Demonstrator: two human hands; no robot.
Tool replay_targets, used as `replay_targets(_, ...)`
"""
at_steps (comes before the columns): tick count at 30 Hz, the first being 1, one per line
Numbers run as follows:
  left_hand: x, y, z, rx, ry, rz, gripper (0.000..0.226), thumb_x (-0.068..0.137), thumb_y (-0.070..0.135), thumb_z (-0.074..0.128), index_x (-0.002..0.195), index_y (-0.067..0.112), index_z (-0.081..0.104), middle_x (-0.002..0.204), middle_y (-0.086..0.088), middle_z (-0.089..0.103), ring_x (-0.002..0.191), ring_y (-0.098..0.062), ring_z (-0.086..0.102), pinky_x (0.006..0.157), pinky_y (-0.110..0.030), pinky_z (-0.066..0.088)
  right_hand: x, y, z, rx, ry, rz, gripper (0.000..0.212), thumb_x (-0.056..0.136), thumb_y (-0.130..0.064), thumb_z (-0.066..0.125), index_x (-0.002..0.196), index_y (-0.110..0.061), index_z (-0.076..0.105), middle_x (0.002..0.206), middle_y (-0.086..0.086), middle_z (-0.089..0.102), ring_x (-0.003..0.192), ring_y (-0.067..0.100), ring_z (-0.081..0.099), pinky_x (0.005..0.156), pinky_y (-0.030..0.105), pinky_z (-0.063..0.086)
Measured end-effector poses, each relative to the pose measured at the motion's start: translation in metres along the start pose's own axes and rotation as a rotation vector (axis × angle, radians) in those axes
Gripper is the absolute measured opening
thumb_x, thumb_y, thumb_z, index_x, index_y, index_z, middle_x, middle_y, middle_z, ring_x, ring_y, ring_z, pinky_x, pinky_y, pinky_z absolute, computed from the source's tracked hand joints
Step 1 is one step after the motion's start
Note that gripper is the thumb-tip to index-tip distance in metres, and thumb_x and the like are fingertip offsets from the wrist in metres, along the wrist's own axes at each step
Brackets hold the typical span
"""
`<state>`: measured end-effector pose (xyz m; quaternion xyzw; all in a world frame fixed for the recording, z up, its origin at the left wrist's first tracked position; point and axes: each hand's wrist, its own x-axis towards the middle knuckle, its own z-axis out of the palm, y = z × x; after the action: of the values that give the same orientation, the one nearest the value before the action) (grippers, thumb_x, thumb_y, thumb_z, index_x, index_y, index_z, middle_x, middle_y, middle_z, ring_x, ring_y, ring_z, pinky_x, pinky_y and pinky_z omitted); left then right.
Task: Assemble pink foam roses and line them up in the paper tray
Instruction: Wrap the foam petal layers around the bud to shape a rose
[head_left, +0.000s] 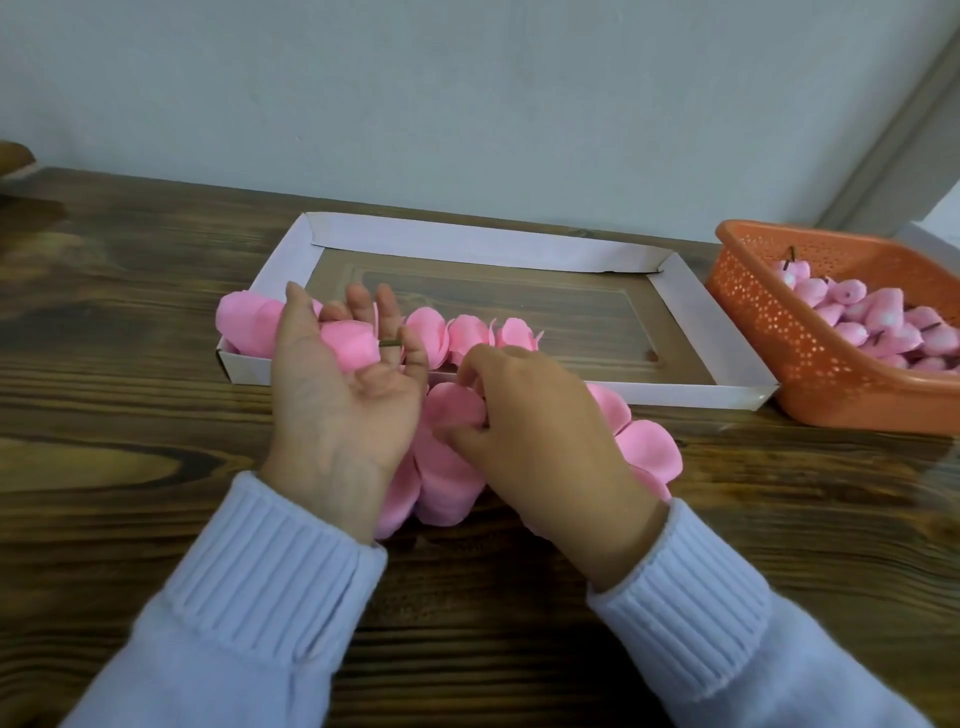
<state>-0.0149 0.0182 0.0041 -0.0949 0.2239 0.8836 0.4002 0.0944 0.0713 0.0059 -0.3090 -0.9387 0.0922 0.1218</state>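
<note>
A white paper tray (691, 312) lies on the wooden table, with a row of assembled pink foam roses (467, 335) along its near left side. My left hand (332, 395) is palm up over the tray's near edge and holds a pink rose bud (353, 345) whose short green stem pokes out between my fingers. My right hand (530, 415) pinches a pink petal (452, 405) from the pile of loose pink foam petals (649, 441) on the table in front of the tray.
An orange perforated plastic basket (769, 317) stands at the right, touching the tray's right end, and holds several pink rose buds (872, 322) with short stems. A pale wall rises behind the table. The dark wooden table (130, 312) stretches left.
</note>
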Motion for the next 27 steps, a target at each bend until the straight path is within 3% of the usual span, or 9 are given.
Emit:
replay_targets(7,0.0008,-0.001,0.0002,0.003,-0.007,0.001,0.03,0.093,0.046,0.057,0.075,0.024,0.048,0.068,0.01,0.067,0.067,-0.011,0.07,0.069,-0.026,0.045,-0.0008,-0.0015,-0.0021,0.029,0.033,0.024,0.022,0.094,-0.03,0.05,0.109,-0.02,0.062,0.104,0.0,0.066,0.097,0.022,0.059,0.087,0.038,0.045)
replay_targets(13,0.0014,-0.0019,-0.0003,0.016,-0.005,0.008,0.03,0.094,0.047,0.056,0.075,0.024,0.048,0.067,0.01,0.067,0.065,-0.01,0.069,0.067,-0.024,0.045,0.0001,0.0008,-0.0026,-0.013,0.022,0.07,0.023,0.095,-0.019,0.048,0.115,-0.023,0.059,0.102,0.0,0.066,0.095,0.024,0.062,0.08,0.035,0.051)
replay_targets(21,0.0016,-0.0038,-0.0013,0.009,-0.005,0.004,0.033,0.093,0.047,0.057,0.073,0.022,0.05,0.065,0.009,0.066,0.063,-0.01,0.068,0.066,-0.025,0.045,0.0017,0.0042,0.0025,-0.045,0.032,0.04,0.025,0.097,-0.031,0.046,0.113,-0.023,0.064,0.106,-0.001,0.064,0.098,0.021,0.058,0.084,0.035,0.046)
replay_targets(27,0.0031,-0.0046,-0.0023,0.012,-0.011,0.002,0.036,0.093,0.048,0.056,0.07,0.022,0.05,0.063,0.009,0.066,0.056,-0.009,0.065,0.066,-0.023,0.043,0.0012,0.0042,0.0043,-0.038,0.081,0.04,0.017,0.093,-0.033,0.051,0.105,-0.024,0.057,0.091,-0.006,0.065,0.09,0.02,0.06,0.084,0.033,0.039)
